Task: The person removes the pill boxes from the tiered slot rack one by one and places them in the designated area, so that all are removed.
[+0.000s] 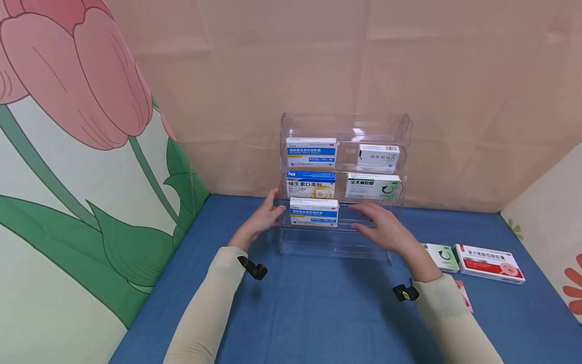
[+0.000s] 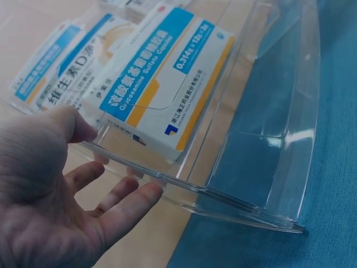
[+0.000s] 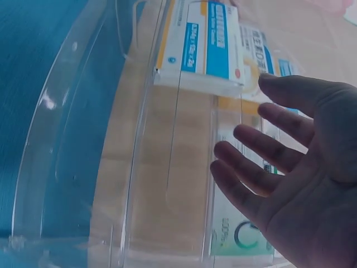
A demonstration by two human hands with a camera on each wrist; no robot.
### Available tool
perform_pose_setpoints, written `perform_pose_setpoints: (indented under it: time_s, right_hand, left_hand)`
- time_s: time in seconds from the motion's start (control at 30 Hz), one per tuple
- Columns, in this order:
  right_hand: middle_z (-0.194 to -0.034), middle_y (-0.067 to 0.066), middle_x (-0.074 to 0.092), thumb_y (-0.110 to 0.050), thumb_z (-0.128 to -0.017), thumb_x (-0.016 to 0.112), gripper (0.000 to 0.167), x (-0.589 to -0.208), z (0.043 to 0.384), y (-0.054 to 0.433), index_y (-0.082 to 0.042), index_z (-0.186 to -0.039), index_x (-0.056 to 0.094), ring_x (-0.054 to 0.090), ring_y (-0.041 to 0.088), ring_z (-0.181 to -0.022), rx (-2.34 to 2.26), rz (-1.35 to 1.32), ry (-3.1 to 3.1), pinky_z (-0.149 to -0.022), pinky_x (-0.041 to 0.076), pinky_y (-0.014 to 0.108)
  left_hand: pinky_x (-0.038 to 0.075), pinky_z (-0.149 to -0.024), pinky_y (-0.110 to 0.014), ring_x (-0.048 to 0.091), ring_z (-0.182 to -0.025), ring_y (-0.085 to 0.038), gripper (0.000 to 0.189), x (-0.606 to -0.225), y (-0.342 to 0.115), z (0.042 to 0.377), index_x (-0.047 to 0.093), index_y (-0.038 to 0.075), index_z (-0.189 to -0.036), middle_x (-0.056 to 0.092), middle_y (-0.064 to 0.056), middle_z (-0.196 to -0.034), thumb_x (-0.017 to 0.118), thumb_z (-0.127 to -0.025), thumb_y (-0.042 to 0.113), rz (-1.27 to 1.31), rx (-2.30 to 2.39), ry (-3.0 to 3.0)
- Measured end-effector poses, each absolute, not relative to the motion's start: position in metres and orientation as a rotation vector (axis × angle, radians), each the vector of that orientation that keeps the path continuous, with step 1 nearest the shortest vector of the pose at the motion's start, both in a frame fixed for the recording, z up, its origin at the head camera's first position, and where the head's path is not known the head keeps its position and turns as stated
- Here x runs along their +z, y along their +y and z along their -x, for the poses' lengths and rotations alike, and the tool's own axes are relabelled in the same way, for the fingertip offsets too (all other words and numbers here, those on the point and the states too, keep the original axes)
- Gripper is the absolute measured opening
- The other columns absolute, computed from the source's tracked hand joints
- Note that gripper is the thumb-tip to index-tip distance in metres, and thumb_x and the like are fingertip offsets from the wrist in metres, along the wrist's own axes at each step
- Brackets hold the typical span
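A clear tiered display rack (image 1: 318, 247) stands on the blue table, with medicine boxes on its tiers. At its left side is my left hand (image 1: 263, 215), the thumb at the front edge and the fingers round the side panel, lightly gripping it. Beside that hand, a blue-and-white glucosamine capsule box (image 1: 313, 212) leans in a lower tier; the left wrist view shows the same box (image 2: 167, 84) close up. My right hand (image 1: 386, 227) hovers before the right half of that tier, fingers spread and holding nothing. In the right wrist view the hand (image 3: 290, 151) is apart from the boxes.
Higher tiers hold another glucosamine box (image 1: 311, 152), a vitamin D drops box (image 1: 311, 185), a white tablet box (image 1: 378, 157) and a green-and-white capsule box (image 1: 373, 187). Right of the rack lie a green-and-white box (image 1: 442, 257), a red-and-white box (image 1: 489, 264) and a partly hidden red box (image 1: 464, 296).
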State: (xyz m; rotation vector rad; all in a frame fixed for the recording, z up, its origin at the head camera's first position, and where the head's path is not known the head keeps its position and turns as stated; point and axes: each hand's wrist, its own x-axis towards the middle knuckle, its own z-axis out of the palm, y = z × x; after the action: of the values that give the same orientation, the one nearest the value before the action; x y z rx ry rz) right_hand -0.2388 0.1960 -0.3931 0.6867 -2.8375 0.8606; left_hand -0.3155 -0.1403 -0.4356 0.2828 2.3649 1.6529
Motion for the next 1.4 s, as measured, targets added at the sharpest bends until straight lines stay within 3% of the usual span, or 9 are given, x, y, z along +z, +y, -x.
perform_pose_setpoints:
  time_s: [0.33,0.57,1.1,1.4]
  right_hand:
    - [-0.148,0.018,0.049,-0.021,-0.092,0.075,0.060,-0.393,0.251,0.171,-0.010,-0.147,0.052,0.045,0.040,-0.137,0.864,-0.668,-2.772,-0.109,0.039,0.063]
    - [-0.143,0.019,0.050,-0.018,-0.089,0.079,0.062,-0.395,0.256,0.154,-0.008,-0.145,0.053,0.044,0.039,-0.133,0.814,-0.713,-2.689,-0.107,0.043,0.058]
    - [-0.143,0.011,0.050,-0.024,-0.090,0.078,0.061,-0.407,0.265,0.125,-0.017,-0.145,0.055,0.044,0.031,-0.129,0.665,-0.622,-2.714,-0.105,0.048,0.050]
    - [-0.137,0.010,0.053,-0.026,-0.093,0.074,0.052,-0.408,0.267,0.121,-0.014,-0.142,0.060,0.044,0.028,-0.120,0.594,-0.637,-2.711,-0.095,0.051,0.046]
  left_hand:
    - [0.050,-0.100,-0.058,0.040,-0.140,-0.043,0.066,-0.436,-0.140,0.316,0.008,0.027,-0.161,0.014,-0.014,-0.164,0.046,-0.107,0.019,-0.298,1.646,2.365]
    - [0.049,-0.101,-0.059,0.040,-0.141,-0.043,0.065,-0.435,-0.141,0.316,0.010,0.028,-0.161,0.015,-0.013,-0.163,0.046,-0.107,0.020,-0.287,1.654,2.355]
    - [0.048,-0.101,-0.060,0.039,-0.140,-0.043,0.066,-0.434,-0.140,0.314,0.008,0.027,-0.161,0.014,-0.014,-0.164,0.046,-0.107,0.020,-0.300,1.642,2.363]
    - [0.049,-0.101,-0.060,0.039,-0.141,-0.044,0.066,-0.429,-0.140,0.311,0.008,0.025,-0.161,0.015,-0.014,-0.163,0.046,-0.107,0.018,-0.290,1.636,2.356]
